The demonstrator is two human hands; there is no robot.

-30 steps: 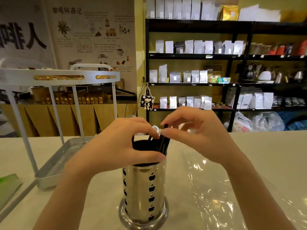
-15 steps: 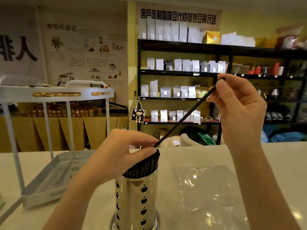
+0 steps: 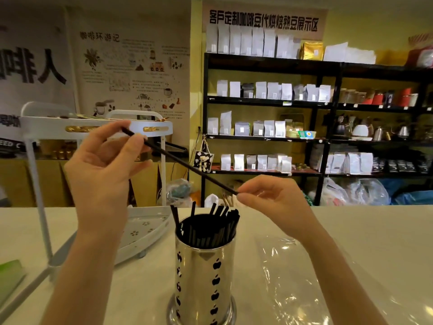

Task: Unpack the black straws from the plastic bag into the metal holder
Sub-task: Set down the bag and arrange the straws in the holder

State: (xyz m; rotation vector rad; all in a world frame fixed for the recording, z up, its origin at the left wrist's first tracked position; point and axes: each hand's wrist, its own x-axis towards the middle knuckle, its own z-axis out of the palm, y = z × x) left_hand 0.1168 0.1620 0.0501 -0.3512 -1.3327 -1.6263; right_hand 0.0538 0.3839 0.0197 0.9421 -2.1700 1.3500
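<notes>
A: Where is the loose straw?

B: One thin black straw (image 3: 180,162) is held in the air above the metal holder (image 3: 206,275), slanting down from far left to near right. The left hand (image 3: 103,160) pinches its upper end between thumb and fingertips; the right hand (image 3: 274,200) pinches the lower end, its grip pressed together on the tip. That tip is hidden inside the fingers.

A: And the rest of the straws?

B: A bundle of black straws (image 3: 210,228) stands inside the holder, leaning to the right, tops poking just over the rim. How many, I cannot tell; they merge into one dark mass. The holder is a shiny steel cylinder pierced with apple-shaped cut-outs, standing upright on a round base that the lower edge cuts off.

A: The bag?

B: The clear plastic bag (image 3: 302,277) lies flat and crinkled on the pale table (image 3: 375,231), just right of the holder, glossy with reflections. Its edges are hard to make out.

A: Anything else close by?

B: To the left a white two-tier rack (image 3: 93,127) with thin legs stands on the table, its lower tray patterned with small flowers. A green object (image 3: 9,273) is cut off at the left edge. Far behind, black shelves (image 3: 269,137) carry pale pouches.
</notes>
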